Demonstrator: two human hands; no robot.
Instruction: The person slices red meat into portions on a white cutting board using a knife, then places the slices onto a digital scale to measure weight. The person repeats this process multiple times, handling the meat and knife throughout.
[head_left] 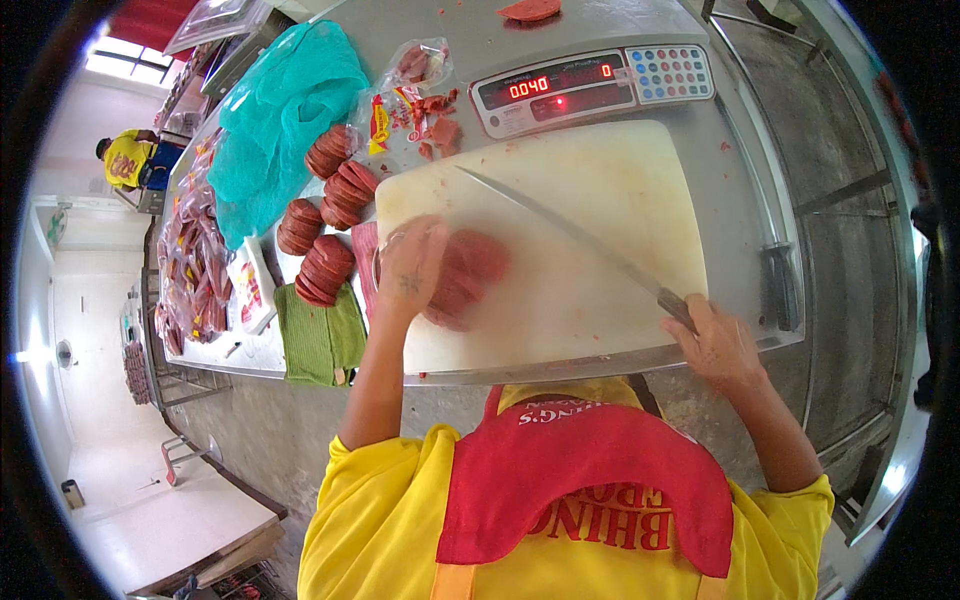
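My right hand [722, 348] is closed around the dark handle of a long knife [568, 228], its blade slanting up and left across a white cutting board [630, 185]. On the board's left part lie reddish sliced meat rounds [472, 278], blurred by motion. At their left edge is my left hand [412, 265]; its fingers are smeared, so whether they grip the meat cannot be told. Several stacks of similar round slices [326, 268] stand left of the board. Between those stacks and the board lies a pink cloth [365, 255], partly hidden by my left hand.
A digital scale [555, 98] stands behind the board, near an opened plastic wrapper [400, 110] and meat scraps. Left are a teal net cloth [285, 110], bagged meat [195, 255] and a green cloth [320, 335]. Another knife [780, 280] lies right. A person [130, 160] works far left.
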